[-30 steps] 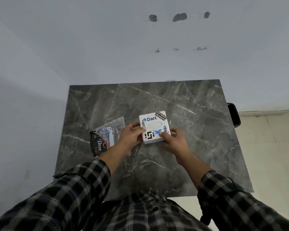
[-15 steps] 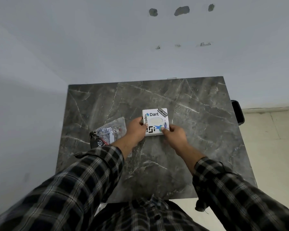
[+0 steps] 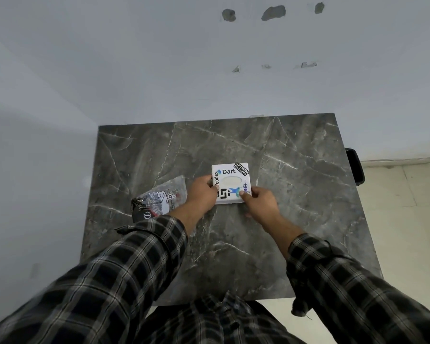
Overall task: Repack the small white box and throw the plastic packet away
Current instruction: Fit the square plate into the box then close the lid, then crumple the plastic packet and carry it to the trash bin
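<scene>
One small white box (image 3: 231, 183), stickers on the lid, lies flat near the middle of the grey marble table (image 3: 296, 194). Both hands are on it: left hand (image 3: 202, 192) pinches the left edge with the thumb on top, right hand (image 3: 257, 201) pinches the near right corner the same way. Fingers narrow, closed on the box; lid looks shut (can't tell if it's fully seated).

One plastic packet (image 3: 162, 199), crinkled clear bag with dark stuff inside, sits on the table just left of the left hand, partly hidden behind its wrist, apart from the box. Its long axis runs from near left to far right.

Key relation: the packet lies left of both hands, so the left hand is nearer and the likely picker once it frees the box. Repack looks nearly done; the packet is not yet thrown away.

Counts: one box, one packet, two hands, one table.
</scene>
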